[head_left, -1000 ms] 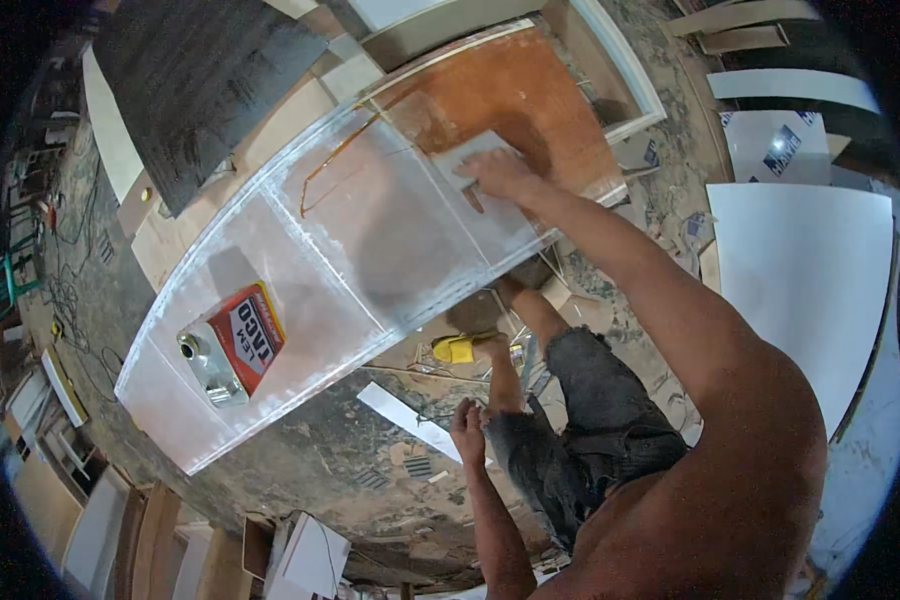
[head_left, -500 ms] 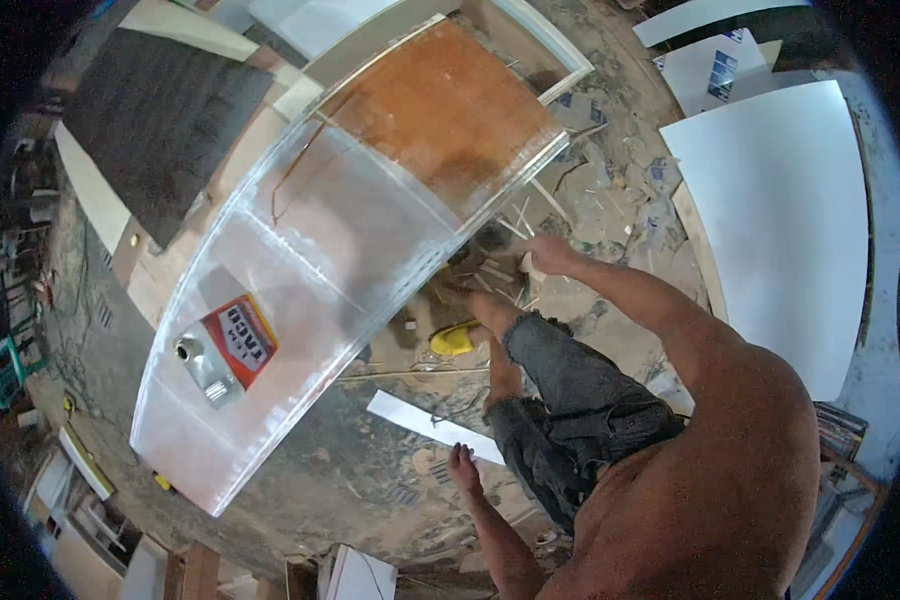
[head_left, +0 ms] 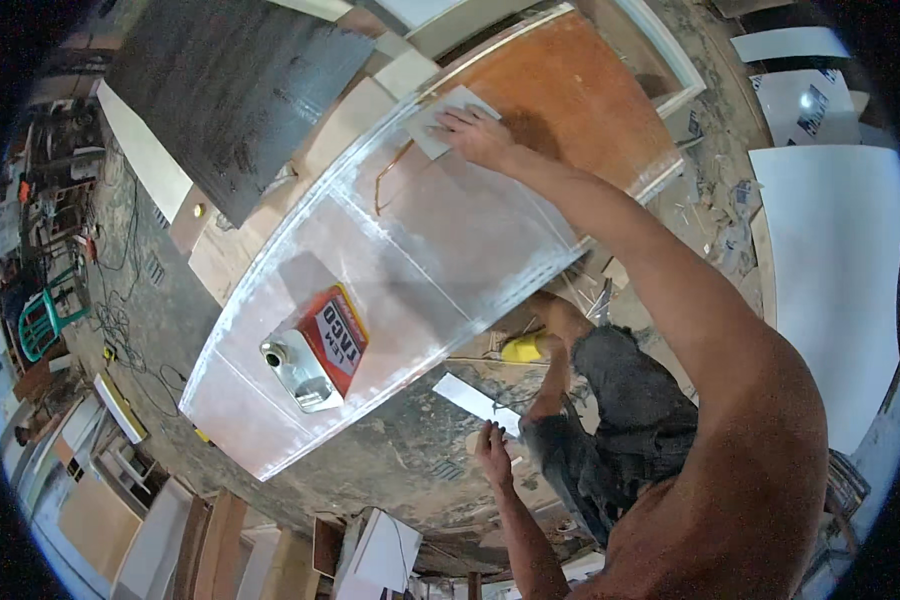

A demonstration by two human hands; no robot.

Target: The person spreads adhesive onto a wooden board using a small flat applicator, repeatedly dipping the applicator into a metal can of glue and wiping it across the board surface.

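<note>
Grey sheet lies on the panel near its far edge, under slightly spread fingers of the right hand; the left hand curls, whether pinching anything I cannot tell.

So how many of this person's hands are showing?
2: the right hand on a flat grey piece atop the panel, the left hand lower down, near a white strip.

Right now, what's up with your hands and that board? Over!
Right hand on grey sheet, atop long panel. Left hand off panel; contents unclear. Red-and-silver can on panel, apart from sheet.
</note>
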